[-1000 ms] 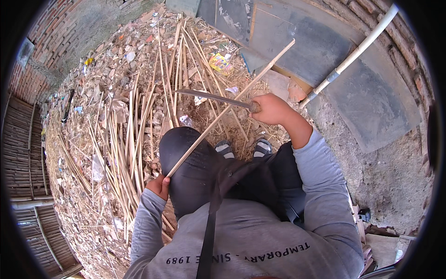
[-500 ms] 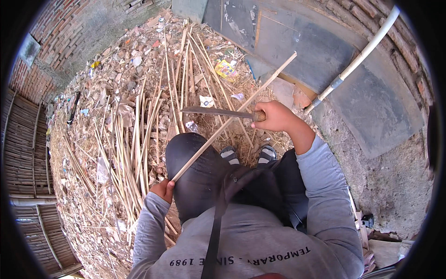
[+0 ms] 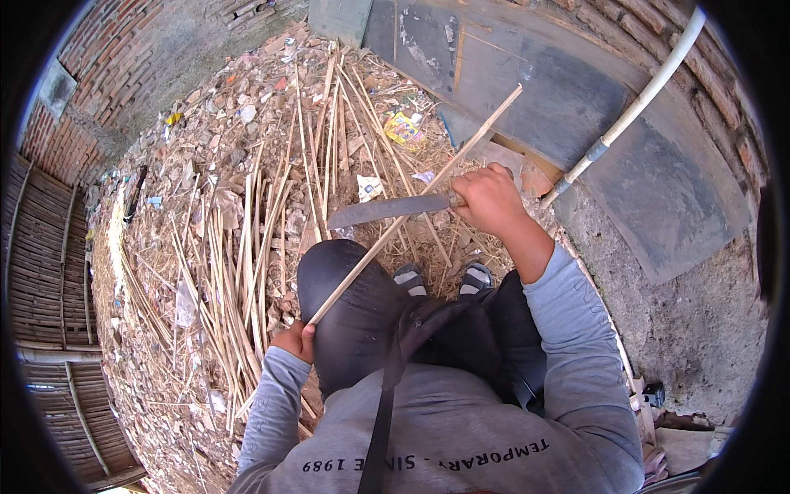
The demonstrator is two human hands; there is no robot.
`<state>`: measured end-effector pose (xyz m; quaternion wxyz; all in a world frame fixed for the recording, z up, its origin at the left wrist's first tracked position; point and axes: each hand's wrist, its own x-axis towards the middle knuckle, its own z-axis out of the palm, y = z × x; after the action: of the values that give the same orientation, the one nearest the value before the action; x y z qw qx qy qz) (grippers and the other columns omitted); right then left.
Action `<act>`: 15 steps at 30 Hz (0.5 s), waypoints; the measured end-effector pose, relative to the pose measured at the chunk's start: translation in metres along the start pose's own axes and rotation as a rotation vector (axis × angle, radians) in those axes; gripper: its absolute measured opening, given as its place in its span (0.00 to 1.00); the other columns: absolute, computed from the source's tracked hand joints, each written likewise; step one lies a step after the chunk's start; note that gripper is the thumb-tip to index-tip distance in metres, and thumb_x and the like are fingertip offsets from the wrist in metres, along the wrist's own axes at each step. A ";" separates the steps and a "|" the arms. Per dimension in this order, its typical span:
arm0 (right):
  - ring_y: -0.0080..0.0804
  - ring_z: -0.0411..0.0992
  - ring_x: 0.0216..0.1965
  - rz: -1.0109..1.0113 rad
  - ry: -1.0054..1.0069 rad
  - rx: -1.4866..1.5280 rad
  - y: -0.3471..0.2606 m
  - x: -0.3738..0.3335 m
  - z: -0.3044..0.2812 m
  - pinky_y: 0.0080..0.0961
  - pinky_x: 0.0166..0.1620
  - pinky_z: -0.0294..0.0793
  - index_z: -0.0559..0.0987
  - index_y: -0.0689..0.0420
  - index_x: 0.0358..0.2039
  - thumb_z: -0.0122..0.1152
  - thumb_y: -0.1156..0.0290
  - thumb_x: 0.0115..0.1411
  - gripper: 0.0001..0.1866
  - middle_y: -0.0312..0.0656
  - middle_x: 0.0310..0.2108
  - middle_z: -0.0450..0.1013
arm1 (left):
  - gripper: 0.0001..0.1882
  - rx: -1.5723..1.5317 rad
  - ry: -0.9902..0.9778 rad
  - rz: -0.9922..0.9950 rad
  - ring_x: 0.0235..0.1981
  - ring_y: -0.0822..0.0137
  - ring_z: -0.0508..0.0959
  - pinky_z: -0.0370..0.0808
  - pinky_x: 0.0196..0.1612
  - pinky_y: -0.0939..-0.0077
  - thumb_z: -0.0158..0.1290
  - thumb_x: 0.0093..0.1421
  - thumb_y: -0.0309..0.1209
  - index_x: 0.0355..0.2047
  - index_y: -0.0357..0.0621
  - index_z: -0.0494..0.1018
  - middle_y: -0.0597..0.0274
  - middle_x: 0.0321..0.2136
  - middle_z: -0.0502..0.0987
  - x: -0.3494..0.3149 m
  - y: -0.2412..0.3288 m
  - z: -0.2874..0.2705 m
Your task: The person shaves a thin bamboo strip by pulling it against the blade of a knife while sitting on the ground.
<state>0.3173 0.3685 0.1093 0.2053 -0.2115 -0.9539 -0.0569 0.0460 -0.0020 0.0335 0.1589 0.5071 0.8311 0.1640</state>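
My left hand is closed on the near end of a long pale bamboo strip, beside my left knee. The strip slants up and away to the right, passing over that knee. My right hand grips the handle of a machete, its broad grey blade pointing left. The blade crosses the strip beyond my knees; whether its edge bites into the strip I cannot tell. Its flat side shows toward me. My fingers cover most of the handle.
Many cut bamboo strips lie in bundles on the littered ground at my left and ahead. Dark boards and a white pipe lean at the right. A brick wall stands far left, above woven bamboo panels.
My right hand has turned the machete, so more of the blade's flat face shows. The blade has dropped slightly toward me. My left hand keeps its hold on the strip.
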 end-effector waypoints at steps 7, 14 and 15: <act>0.47 0.76 0.31 0.216 -0.301 0.066 -0.007 0.002 -0.007 0.45 0.36 0.74 0.75 0.55 0.28 0.66 0.65 0.44 0.12 0.44 0.26 0.75 | 0.24 0.009 0.048 -0.004 0.22 0.35 0.74 0.69 0.26 0.45 0.42 0.67 0.48 0.26 0.39 0.70 0.40 0.16 0.72 0.000 0.002 0.000; 0.48 0.77 0.32 0.206 -0.318 -0.064 -0.031 0.005 -0.007 0.45 0.35 0.76 0.77 0.54 0.31 0.63 0.68 0.44 0.12 0.45 0.27 0.77 | 0.23 0.076 0.042 -0.051 0.22 0.35 0.74 0.70 0.26 0.45 0.41 0.67 0.47 0.26 0.40 0.69 0.39 0.16 0.72 -0.004 0.004 0.002; 0.48 0.77 0.32 0.204 -0.320 -0.058 -0.035 0.008 -0.008 0.45 0.35 0.76 0.77 0.54 0.31 0.63 0.68 0.44 0.12 0.45 0.27 0.77 | 0.23 0.080 0.040 -0.055 0.22 0.35 0.74 0.70 0.26 0.45 0.41 0.67 0.47 0.26 0.40 0.69 0.39 0.16 0.72 -0.005 0.003 0.003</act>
<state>0.2984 0.3384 0.1193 0.0497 -0.3195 -0.9459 -0.0288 0.0520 -0.0052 0.0328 0.1265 0.4865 0.8537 0.1361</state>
